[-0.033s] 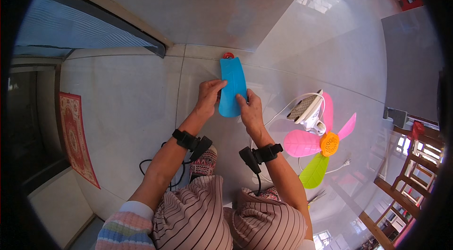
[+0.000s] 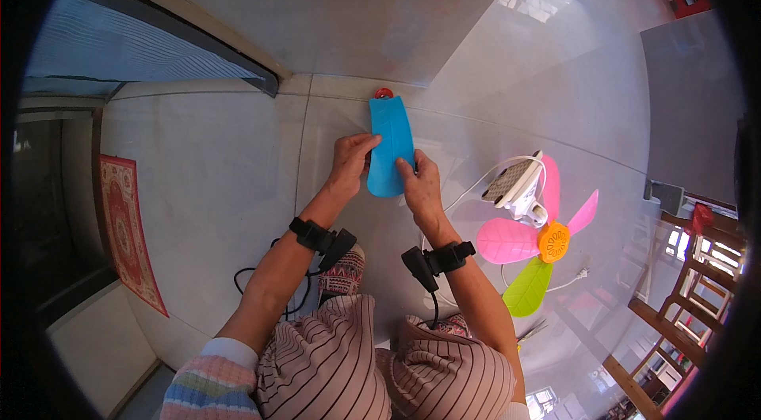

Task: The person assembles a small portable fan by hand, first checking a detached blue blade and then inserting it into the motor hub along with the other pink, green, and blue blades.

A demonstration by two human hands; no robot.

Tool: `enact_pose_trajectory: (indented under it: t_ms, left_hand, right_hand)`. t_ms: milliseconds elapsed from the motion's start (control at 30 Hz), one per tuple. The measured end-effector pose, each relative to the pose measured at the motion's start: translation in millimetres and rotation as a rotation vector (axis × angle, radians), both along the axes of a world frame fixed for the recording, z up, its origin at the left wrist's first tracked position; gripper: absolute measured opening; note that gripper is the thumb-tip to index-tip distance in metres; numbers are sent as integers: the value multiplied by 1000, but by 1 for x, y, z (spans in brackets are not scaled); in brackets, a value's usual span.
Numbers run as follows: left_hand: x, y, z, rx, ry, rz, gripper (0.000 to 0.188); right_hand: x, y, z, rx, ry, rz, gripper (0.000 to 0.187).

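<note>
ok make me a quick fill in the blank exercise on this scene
1. The left hand and right hand hold a ____ fan blade.
2. The flower-shaped fan has three ____ blades and one green blade.
3. The red patterned mat lies to the person's ____.

Missing words: blue; pink; left

The loose blade (image 2: 392, 157) is blue. The fan (image 2: 552, 241) shows pink, green, white and orange colours. The trousers (image 2: 321, 357) are pale pink with dark stripes.
</note>
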State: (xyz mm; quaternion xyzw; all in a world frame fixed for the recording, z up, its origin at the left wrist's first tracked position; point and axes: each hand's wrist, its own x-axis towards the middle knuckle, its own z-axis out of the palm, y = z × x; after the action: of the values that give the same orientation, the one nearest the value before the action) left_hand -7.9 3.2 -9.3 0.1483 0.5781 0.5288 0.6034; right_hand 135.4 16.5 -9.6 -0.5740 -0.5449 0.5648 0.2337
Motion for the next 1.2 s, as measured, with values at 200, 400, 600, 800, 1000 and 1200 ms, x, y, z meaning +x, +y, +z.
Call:
enact_pose_trajectory:
  t_ms: [200, 400, 600, 800, 1000, 1200]
  left_hand:
    - [-3, -3, 0, -27, 5, 11, 20]
    - [-5, -8, 3, 30, 12, -12, 20]
    - [-4, -8, 4, -2, 24, 10, 20]
    - [-3, -5, 3, -26, 18, 14, 20]
    - [-5, -7, 1, 6, 11, -3, 20]
    - [-4, -4, 4, -7, 5, 6, 20]
  right_hand:
    - [-2, 0, 6, -51, 10, 20, 18]
    - [-5, -5, 7, -24, 6, 9, 20]
    - [-6, -7, 7, -11, 81, -79, 23]
    - [-5, -4, 9, -3, 86, -75, 22]
    - [-6, -3, 7, -30, 58, -61, 24]
    - [-5, -2, 7, -23, 60, -73, 23]
